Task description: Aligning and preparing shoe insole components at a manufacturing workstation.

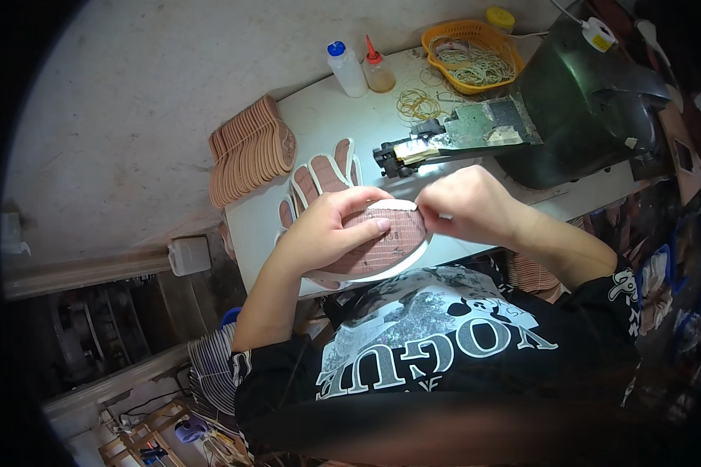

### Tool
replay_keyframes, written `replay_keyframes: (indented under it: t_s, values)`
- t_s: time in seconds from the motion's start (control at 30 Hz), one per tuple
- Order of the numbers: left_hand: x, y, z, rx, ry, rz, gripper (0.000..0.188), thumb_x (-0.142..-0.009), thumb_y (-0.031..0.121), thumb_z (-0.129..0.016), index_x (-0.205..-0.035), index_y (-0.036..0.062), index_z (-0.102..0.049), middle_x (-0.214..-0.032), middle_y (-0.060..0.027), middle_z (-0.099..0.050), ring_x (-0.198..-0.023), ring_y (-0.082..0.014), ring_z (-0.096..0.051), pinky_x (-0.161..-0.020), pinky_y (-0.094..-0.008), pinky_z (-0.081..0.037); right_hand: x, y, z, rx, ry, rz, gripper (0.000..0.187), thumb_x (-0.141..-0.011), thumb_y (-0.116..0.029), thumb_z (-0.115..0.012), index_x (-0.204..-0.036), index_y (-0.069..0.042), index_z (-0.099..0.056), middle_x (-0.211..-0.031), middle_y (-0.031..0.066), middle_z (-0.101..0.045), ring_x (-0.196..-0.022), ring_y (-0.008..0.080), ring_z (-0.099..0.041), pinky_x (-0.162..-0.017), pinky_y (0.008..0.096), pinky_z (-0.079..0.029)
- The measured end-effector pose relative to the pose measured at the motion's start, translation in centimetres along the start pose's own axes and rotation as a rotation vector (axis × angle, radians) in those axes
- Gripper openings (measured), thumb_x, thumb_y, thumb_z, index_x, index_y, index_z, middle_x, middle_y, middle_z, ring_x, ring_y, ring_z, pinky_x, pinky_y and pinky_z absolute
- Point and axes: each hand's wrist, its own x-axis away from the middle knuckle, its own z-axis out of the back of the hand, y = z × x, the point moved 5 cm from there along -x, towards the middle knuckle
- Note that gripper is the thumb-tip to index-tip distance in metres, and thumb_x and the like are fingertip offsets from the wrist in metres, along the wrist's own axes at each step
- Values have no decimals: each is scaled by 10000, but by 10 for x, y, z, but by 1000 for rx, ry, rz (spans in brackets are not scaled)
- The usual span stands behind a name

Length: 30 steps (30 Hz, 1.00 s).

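A shoe insole (401, 247), reddish-brown with fine pale lines and a white edging strip (392, 205) round its rim, is held flat in front of my chest. My left hand (343, 222) grips it from the left, thumb lying across its face and fingers behind the far edge. At its right end my right hand (463, 206) is closed in a pinch on the white edging strip; the fingertips are partly hidden. Just beyond my left hand, more white-edged insoles (322, 173) lie fanned out on the white table (327, 117).
A tied stack of tan insoles (251, 152) stands at the table's left edge. Farther back are a blue-capped bottle (348, 71), a red-tipped bottle (378, 71) and a yellow basket (453, 29) of pale cords. A dark green sewing machine (568, 101) reaches in from the right.
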Motion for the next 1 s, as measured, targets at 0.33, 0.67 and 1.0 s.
replay_keyframes:
  t_s: [0.33, 0.67, 1.0]
  values:
    - [-1, -12, -11, 373, -68, -47, 317, -860, 99, -643, -1147, -21, -579, -1047, -43, -625, -979, -101, -570, -871, -251, -453, 11, 22, 7, -819, 117, -430, 115, -848, -121, -639, -842, -6, -647, -763, 58, -656, -673, 115, -619, -621, 272, -498]
    - [-6, -3, -11, 381, -80, 4, 307, -873, 158, -632, -1131, -5, -595, -1035, -36, -627, -975, -95, -561, -871, -255, -441, -2, 13, 28, -213, 78, -230, 102, -755, -108, -649, -815, -55, -585, -687, 71, -625, -667, 195, -632, -639, 297, -489]
    - [-42, 26, 22, -345, -81, -326, 376, -764, 330, -710, -965, 19, -644, -767, -125, -639, -674, -208, -607, -617, -299, -465, 12, -18, -66, -1774, 219, -625, 443, -922, -191, -590, -1306, -23, -445, -1189, 99, -572, -1028, 165, -595, -873, 297, -507]
